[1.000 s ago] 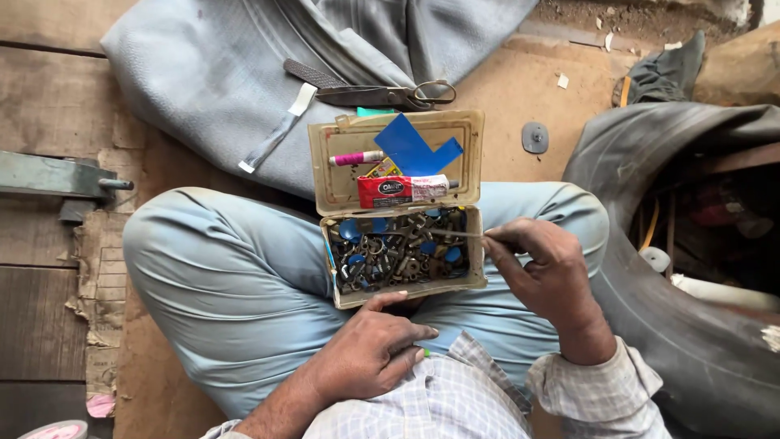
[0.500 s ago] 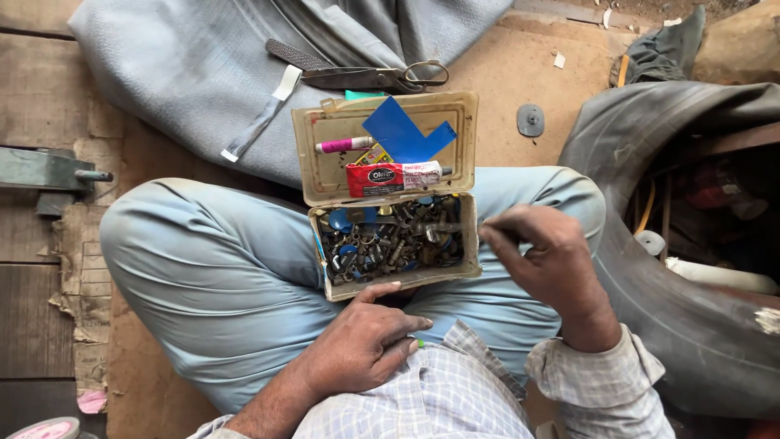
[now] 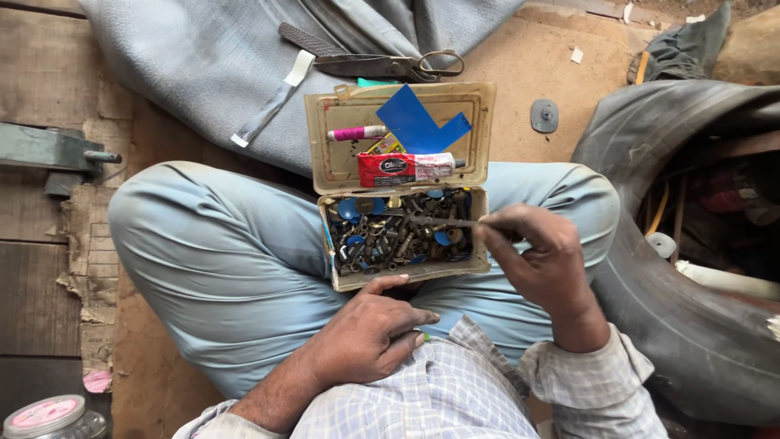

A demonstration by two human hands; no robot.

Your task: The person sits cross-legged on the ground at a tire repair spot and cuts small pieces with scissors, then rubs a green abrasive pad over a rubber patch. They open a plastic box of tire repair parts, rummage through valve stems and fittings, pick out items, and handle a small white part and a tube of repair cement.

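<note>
The open box has slid a touch lower on the lap since half a second ago, and the right hand now pokes a thin metal tool into it. Scissors on grey cloth lie just beyond the lid – a black tyre tube crowds the right side. Bare floor lies beyond the left knee. The tan box is grimy, its tray packed with small metal bits and blue caps – the lid holds a red tube. Right fingers pinch the tool; the left hand, loosely curled and empty, touches the box's near edge.

One head view looks steeply down, close over the lap and open box.
</note>
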